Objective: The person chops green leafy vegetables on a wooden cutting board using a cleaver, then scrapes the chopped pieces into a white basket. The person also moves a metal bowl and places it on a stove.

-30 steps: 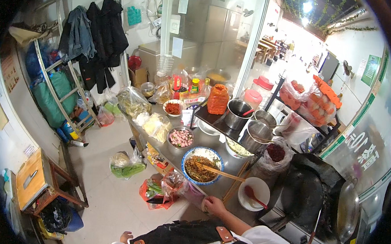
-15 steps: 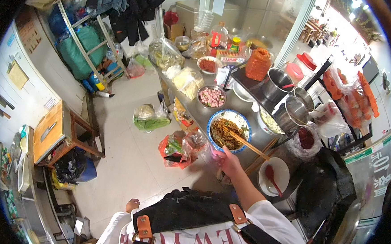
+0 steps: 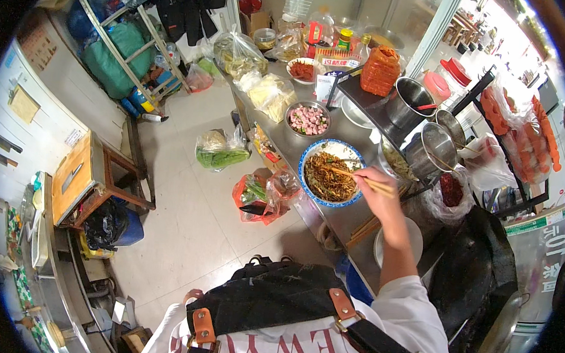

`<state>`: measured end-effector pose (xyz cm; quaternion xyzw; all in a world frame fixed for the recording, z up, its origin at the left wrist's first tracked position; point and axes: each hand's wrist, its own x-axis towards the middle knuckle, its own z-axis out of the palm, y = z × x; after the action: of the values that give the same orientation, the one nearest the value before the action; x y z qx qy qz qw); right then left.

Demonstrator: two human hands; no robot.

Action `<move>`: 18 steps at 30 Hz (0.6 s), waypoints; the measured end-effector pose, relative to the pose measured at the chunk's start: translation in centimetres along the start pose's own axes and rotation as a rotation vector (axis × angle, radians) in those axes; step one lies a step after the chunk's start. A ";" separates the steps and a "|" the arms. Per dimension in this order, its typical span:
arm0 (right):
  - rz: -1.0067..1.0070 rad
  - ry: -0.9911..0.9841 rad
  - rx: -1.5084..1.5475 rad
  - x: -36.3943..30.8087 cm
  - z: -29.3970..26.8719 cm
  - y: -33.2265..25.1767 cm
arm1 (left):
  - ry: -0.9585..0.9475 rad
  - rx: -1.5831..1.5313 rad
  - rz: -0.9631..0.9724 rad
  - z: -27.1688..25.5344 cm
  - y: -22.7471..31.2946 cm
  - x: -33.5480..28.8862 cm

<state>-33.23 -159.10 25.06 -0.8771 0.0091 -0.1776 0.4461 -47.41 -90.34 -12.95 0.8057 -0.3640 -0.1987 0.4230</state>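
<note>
My right hand (image 3: pixel 377 187) is closed round a pair of wooden chopsticks (image 3: pixel 342 172). Their tips reach into a brown, sauced mixture of shreds (image 3: pixel 323 179) that looks like noodles. This fills much of a blue-rimmed white bowl (image 3: pixel 304 189) on the steel counter. Just behind the bowl stands a steel bowl of diced pink meat (image 3: pixel 307 119). Under my right forearm sits a white bowl (image 3: pixel 410 241), partly covered by the arm. My left hand (image 3: pixel 192 294) hangs low beside the black apron (image 3: pixel 268 298); only a sliver shows and its fingers are hidden.
Bagged vegetables (image 3: pixel 271 97) and a dish of red paste (image 3: pixel 302 70) line the counter's far left. A raised black shelf (image 3: pixel 364 102) carries steel pots (image 3: pixel 414 100) at the right. Nearer is a dark wok (image 3: pixel 464 278). Grocery bags (image 3: pixel 255 197) lie on the floor by the counter.
My right hand has moved up and right from the bowl's near edge and taken hold of the chopsticks, which were lying in the bowl. My left hand has sunk further behind the apron.
</note>
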 end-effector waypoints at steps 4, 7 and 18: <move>-0.001 -0.045 -0.021 0.5 -2.2 -2.9 | 0.230 -0.033 -0.981 -1.3 6.5 6.7; 0.028 -0.117 0.117 0.2 0.4 -2.3 | 0.216 0.072 -1.082 -4.1 11.5 11.1; -0.012 -0.001 -0.116 2.8 -0.5 0.6 | 0.199 0.175 -1.073 0.1 1.7 3.1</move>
<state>-30.67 -160.38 25.74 -0.9016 0.0139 -0.1788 0.3936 -46.14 -93.33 -11.67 0.9252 0.1242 -0.2781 0.2263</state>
